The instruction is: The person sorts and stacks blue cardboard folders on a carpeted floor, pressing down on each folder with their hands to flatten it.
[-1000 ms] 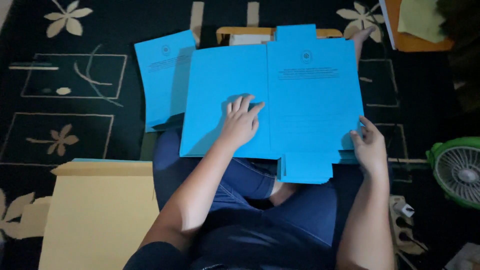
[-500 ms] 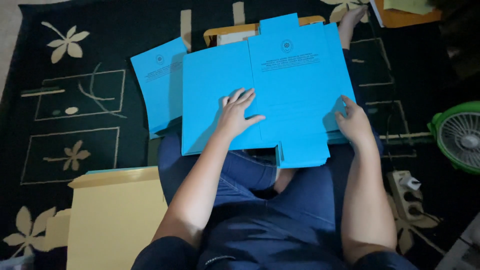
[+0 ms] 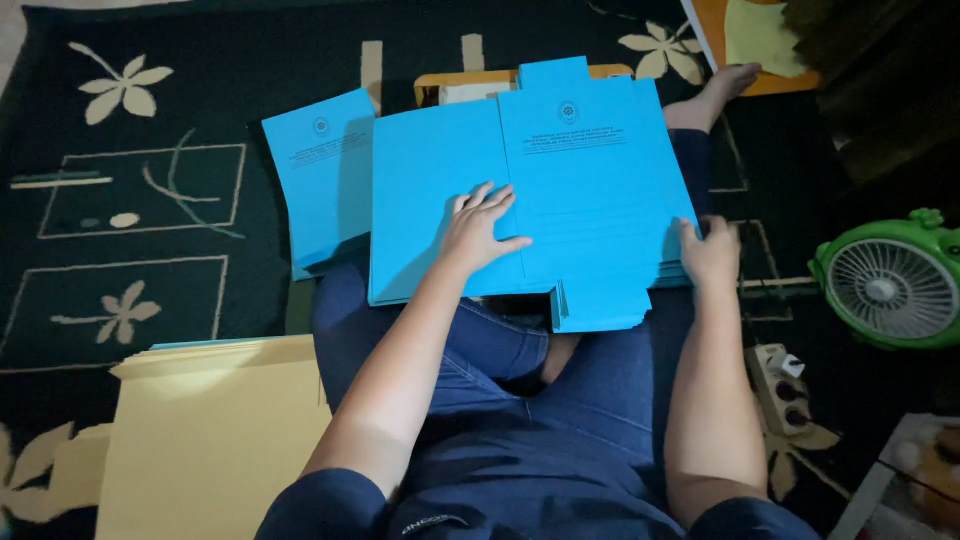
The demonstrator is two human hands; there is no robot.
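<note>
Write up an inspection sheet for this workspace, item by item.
Surface: dark carpet with pale flower and line patterns.
Job's things: open blue folder atop a stack on the lap; another blue folder lies left.
Clutter: cream folders lower left; orange sheet upper right.
Hands: left hand flat on the folder; right hand at its right edge, fingers curled over it.
Cables: power strip at right.
Surroundings: green fan.
</note>
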